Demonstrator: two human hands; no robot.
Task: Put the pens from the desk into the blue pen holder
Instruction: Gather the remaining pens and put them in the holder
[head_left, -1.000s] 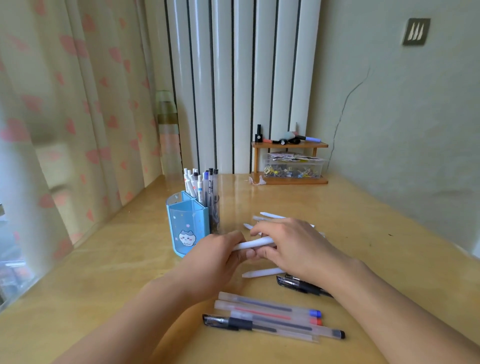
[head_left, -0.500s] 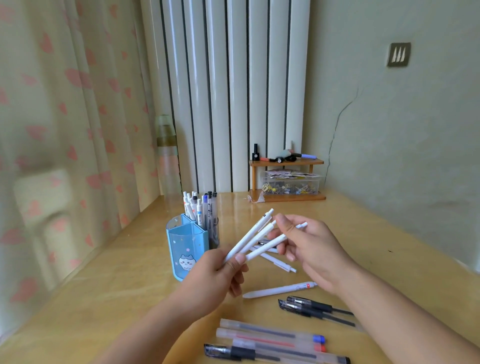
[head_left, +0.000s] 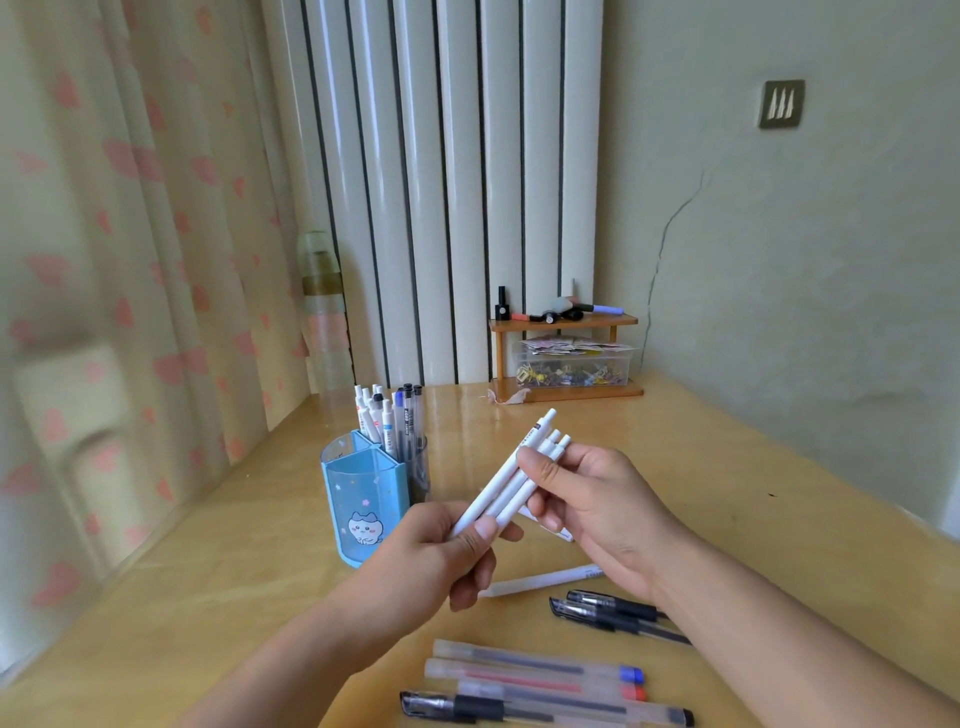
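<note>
Nearest, frosted clear capped pens (head_left: 535, 680) and two black pens (head_left: 613, 613) lie on the yellow wooden desk (head_left: 779, 493), nearer than the blue plastic pen holder (head_left: 363, 499). Just right of the holder, the left hand (head_left: 441, 551) and right hand (head_left: 597, 509) both pinch a bundle of slim white pens (head_left: 514, 478), raised above the desk. Beyond the holder stands a small wooden shelf (head_left: 566, 358).

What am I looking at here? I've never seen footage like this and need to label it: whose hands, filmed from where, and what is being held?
There is no machine: a person wears a camera on the head, looking down at both hands. The left hand and right hand together hold a bundle of white pens above the desk. Left of them stands the blue pen holder, with pens already in it. More pens lie on the desk: one white pen, black pens and clear pens.
</note>
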